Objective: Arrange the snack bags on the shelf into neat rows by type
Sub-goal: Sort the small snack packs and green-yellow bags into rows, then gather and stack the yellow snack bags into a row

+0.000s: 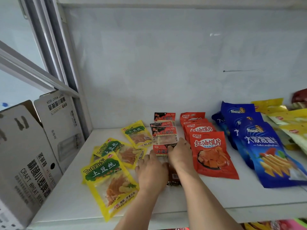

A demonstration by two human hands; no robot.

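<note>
While the white shelf (232,195) carries rows of blue bags (265,151), red bags (211,153) and yellow bags (109,178), both hands lie on the nearest small red-and-black bag (160,149) in the middle row. Left hand (152,173) rests flat on its left part, fingers (149,157) loosely spread. Right hand (180,155) covers its right edge; whether those fingers pinch it I cannot tell.
</note>
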